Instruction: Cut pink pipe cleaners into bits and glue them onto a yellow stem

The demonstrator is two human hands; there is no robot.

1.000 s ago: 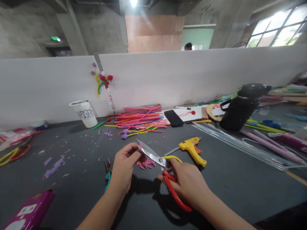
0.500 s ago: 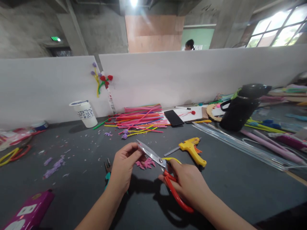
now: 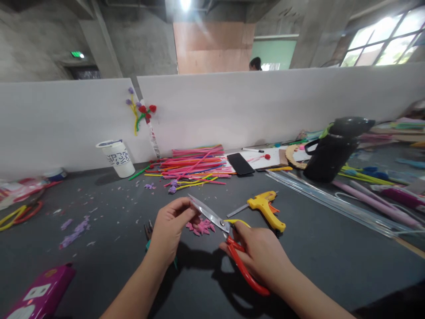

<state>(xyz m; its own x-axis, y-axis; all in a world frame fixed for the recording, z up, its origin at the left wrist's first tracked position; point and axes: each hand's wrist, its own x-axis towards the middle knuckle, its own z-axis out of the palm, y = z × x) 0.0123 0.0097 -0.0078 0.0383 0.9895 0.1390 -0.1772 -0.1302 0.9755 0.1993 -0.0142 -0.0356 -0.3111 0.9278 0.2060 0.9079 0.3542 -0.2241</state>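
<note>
My right hand [image 3: 260,250] is wrapped round the red handles of a pair of scissors [image 3: 212,216], whose blades look closed or nearly so and point up and left. At the blade tips, my left hand [image 3: 172,226] has thumb and fingers pinched together; whatever lies between them is hidden. Small pink fuzzy pieces [image 3: 202,227] lie in a pile on the table below the blades. Behind the scissors shows a short yellow strip [image 3: 237,221]. Partly covered by my left wrist is a pair of pliers [image 3: 148,230] with teal handles.
A yellow glue gun [image 3: 265,208] lies right of centre. Pink and red pipe cleaners [image 3: 192,166], a phone [image 3: 240,164] and a white cup [image 3: 118,158] stand or lie along the partition. A black jug [image 3: 332,150] is at right, a purple box [image 3: 43,292] at front left.
Both hands and the scissors stay almost where they were, with only a tiny shift of my left hand. The person beyond the partition has moved slightly left.
</note>
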